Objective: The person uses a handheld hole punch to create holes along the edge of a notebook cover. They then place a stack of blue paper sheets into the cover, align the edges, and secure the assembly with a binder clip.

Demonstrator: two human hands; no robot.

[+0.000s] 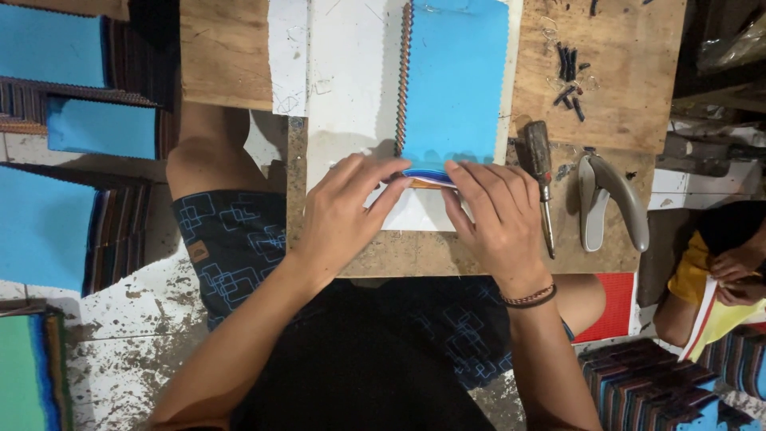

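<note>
A stack of fabric swatches with a blue top sheet (455, 80) and zigzag-cut edges lies on a white card (351, 88) on a low wooden board (614, 64). My left hand (343, 211) and my right hand (495, 215) press together on the near end of the stack, fingertips pinching its layered coloured edge (427, 177). A braided band circles my right wrist.
A screwdriver-like tool (542, 172) and a grey hand punch (610, 199) lie right of my right hand. Small dark pieces (568, 76) are scattered on the board. Finished blue-topped stacks (76, 128) sit at left. Another person's hands (738, 275) hold yellow sheets at right.
</note>
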